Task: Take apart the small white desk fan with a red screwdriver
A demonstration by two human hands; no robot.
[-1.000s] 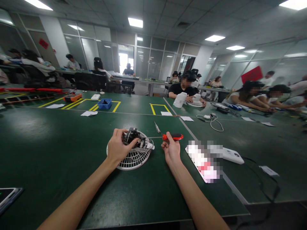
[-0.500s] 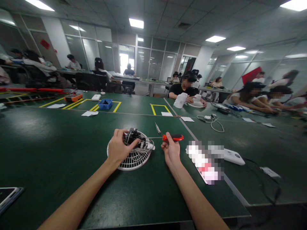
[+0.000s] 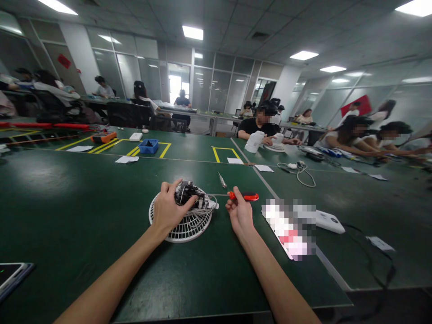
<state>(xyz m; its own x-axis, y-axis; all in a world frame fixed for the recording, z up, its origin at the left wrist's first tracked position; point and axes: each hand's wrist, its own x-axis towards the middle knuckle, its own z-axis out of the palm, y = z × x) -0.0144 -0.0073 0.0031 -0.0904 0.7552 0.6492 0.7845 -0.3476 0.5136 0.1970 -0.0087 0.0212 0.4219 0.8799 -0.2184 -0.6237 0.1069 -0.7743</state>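
A white round fan grille [image 3: 189,229] lies on the green table, with a black fan motor [image 3: 185,192] and its pale wires on top. My left hand [image 3: 169,207] is closed around the motor, thumb on the near side and fingers behind it. In my right hand [image 3: 240,211] is a screwdriver [image 3: 249,196] with a red and black handle, held level. Its shaft points left to the motor; whether the tip sits in a screw I cannot tell. A small clear-handled screwdriver [image 3: 222,180] lies just beyond.
Right of my right hand lies a lit, blurred-out phone [image 3: 286,231], with a white device [image 3: 329,221] and cable behind. Farther off are a blue bin [image 3: 148,146], paper slips and a coiled cord [image 3: 305,173]. A co-worker [image 3: 261,123] sits opposite with white fan parts [image 3: 254,141].
The motor and grille have shifted very slightly left under my left hand. My right hand and screwdriver stay nearly in place. The co-worker opposite has reached a hand to the side.
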